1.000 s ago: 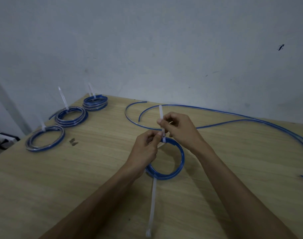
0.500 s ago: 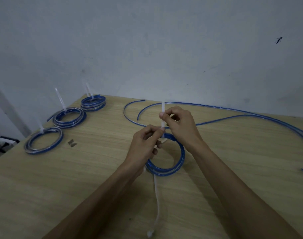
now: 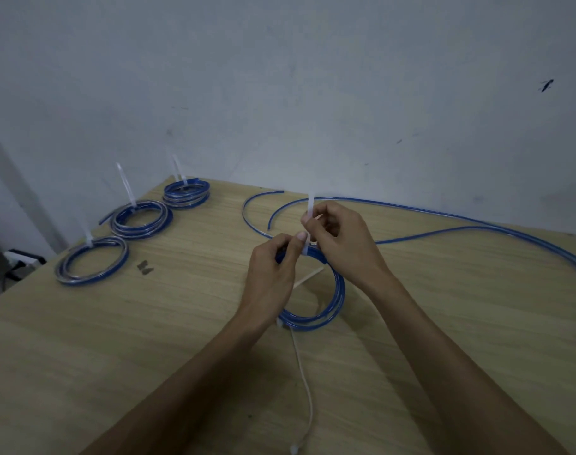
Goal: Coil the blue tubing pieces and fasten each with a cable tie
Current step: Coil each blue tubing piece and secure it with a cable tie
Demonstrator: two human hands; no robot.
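A coil of blue tubing (image 3: 326, 310) lies on the wooden table (image 3: 149, 339) at the centre. My left hand (image 3: 273, 274) grips the coil's far edge, thumb against a white cable tie (image 3: 310, 208) looped round it. My right hand (image 3: 342, 238) pinches that tie's tail, which sticks up above the fingers. A second white cable tie (image 3: 304, 385) trails from under the coil toward me, and a third lies inside the coil. Three tied coils sit at the left: near (image 3: 93, 264), middle (image 3: 142, 220), far (image 3: 186, 193).
Long loose blue tubing (image 3: 460, 229) runs across the table's far side to the right edge. A small dark clip (image 3: 145, 267) lies near the tied coils. The wall stands just behind the table; the table's left edge drops off beside the near coil.
My right hand has drawn the tie's tail further up, tightening the loop on the coil. My left hand's thumb stays at the tie head. The coil shifted slightly.
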